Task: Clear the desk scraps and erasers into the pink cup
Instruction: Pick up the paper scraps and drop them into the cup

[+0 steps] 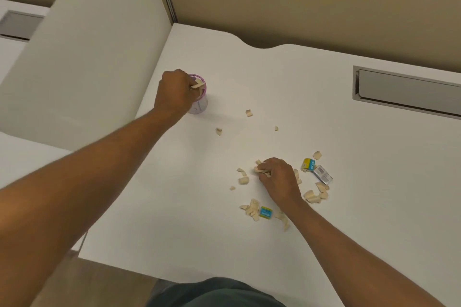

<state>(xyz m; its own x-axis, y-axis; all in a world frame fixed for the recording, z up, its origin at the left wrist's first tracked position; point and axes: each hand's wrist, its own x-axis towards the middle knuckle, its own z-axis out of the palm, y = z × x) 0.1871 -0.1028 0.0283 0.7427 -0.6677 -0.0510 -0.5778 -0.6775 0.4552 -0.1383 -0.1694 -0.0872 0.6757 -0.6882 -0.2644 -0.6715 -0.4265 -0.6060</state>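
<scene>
A: Start big. What carries everything?

B: A white desk (324, 119), with a grey recessed slot (409, 92) set into its far right side and a white partition panel (94, 57) rising along its left edge.

A: And the pink cup?

B: The pink cup (200, 102) stands upright near the desk's far left corner. The left hand (174, 93) is over its mouth, grip closed on a beige scrap (198, 83) at the rim.

A: The other hand?

B: The right hand (278, 176) rests on the desk among the scraps, fingers curled on a few pieces (259, 169).

A: Erasers?

B: I count 3: 1 blue-and-yellow eraser (308, 164) right of that hand, a grey-sleeved eraser (323, 174) touching it, and another blue-and-yellow one (265, 212) nearer the person, beside a scrap heap (252, 208).

A: Loose bits?

B: 3 small scraps lie apart between cup and right hand: (249, 113), (219, 131), (276, 128).
</scene>
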